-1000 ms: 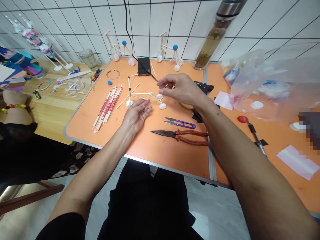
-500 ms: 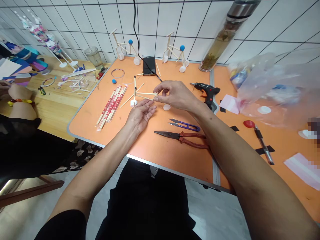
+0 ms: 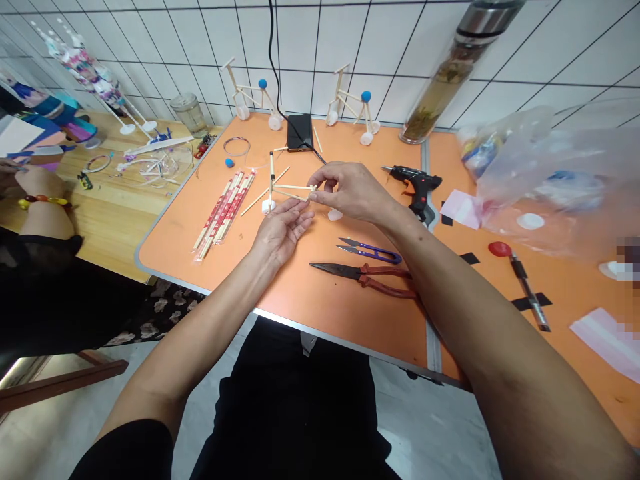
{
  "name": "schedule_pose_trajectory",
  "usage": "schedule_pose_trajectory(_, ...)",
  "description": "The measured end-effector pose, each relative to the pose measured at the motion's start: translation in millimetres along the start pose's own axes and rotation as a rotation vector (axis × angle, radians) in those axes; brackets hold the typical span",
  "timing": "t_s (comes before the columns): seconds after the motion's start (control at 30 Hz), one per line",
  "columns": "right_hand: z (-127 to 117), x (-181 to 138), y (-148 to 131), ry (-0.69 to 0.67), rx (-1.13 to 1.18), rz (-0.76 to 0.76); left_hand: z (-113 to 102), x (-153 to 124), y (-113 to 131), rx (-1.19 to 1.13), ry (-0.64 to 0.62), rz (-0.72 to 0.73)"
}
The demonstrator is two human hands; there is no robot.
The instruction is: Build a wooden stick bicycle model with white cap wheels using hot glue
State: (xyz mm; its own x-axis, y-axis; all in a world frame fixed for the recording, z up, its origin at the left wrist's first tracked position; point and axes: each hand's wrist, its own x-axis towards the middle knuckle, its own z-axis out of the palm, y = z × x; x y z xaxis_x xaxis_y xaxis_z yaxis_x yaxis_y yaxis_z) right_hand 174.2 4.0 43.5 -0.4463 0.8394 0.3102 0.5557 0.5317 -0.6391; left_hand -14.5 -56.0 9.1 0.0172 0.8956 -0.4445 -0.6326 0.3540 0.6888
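Wooden frame [image 3: 290,188] on the worktop [image 3: 350,327], pinched at one end by right fingers [image 3: 321,175], probably to steady that joint; left fingers [image 3: 293,211] loosely curled, palm up, close beside, perhaps as support. Cannot tell whether gripping.

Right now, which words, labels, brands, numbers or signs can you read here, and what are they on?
No text reads clearly.
Wrapped sticks: marks on the red printing, too small and blurred to read.
Glue gun, pen and phone: no readable lettering.
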Motion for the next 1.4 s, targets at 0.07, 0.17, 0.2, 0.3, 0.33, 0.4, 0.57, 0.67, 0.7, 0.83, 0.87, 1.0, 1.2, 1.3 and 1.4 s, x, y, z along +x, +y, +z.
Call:
schedule_pose_trajectory(0.07,0.3,-0.2,0.4,0.003,0.003,-0.002,-0.4,0.3,0.0,0.010,-0.001,0.004)
schedule_pose_trajectory(0.17,0.2,-1.1,-0.2,0.003,0.014,-0.004,-0.5,0.1,0.2,0.017,-0.003,0.006)
schedule_pose_trajectory(0.2,0.1,-1.5,-0.8,0.002,0.020,-0.005,-0.4,0.0,0.3,0.017,-0.005,0.007)
schedule_pose_trajectory(0.3,-0.1,-2.1,-2.6,0.006,0.029,-0.004,0.1,-0.3,0.3,0.015,-0.011,0.012)
schedule_pose_trajectory(0.33,-0.1,-2.1,-3.1,0.008,0.029,-0.003,0.1,-0.3,0.2,0.014,-0.013,0.015)
schedule_pose_trajectory(0.4,0.1,-1.7,-3.7,0.010,0.025,-0.001,-0.1,0.0,0.0,0.014,-0.013,0.017)
schedule_pose_trajectory(0.57,0.6,-0.8,-3.4,0.015,0.013,-0.004,-0.8,0.3,-0.2,0.013,-0.001,0.015)
schedule_pose_trajectory(0.67,0.8,-1.0,-3.0,0.015,0.014,-0.010,0.2,-1.1,0.4,0.017,-0.004,0.017)
schedule_pose_trajectory(0.7,1.0,-1.0,-2.6,0.016,0.014,-0.013,0.7,-1.7,0.6,0.017,-0.007,0.017)
schedule_pose_trajectory(0.83,2.9,-0.1,0.2,0.029,0.009,-0.031,1.3,-2.9,1.0,0.018,-0.008,0.014)
schedule_pose_trajectory(0.87,3.4,0.3,1.1,0.033,0.010,-0.036,1.1,-2.8,1.0,0.019,-0.005,0.013)
schedule_pose_trajectory(1.0,4.5,1.2,3.1,0.039,0.019,-0.050,0.4,-1.7,0.4,0.020,-0.006,0.008)
schedule_pose_trajectory(1.2,4.7,1.1,2.9,0.040,0.010,-0.035,0.4,-0.9,-0.5,0.016,-0.008,0.015)
schedule_pose_trajectory(1.3,4.8,1.2,3.2,0.041,0.017,-0.037,-0.2,-0.9,-0.5,0.014,-0.012,0.014)
schedule_pose_trajectory(1.4,5.0,1.5,3.3,0.044,0.022,-0.039,0.0,-0.7,-0.3,0.011,-0.012,0.018)
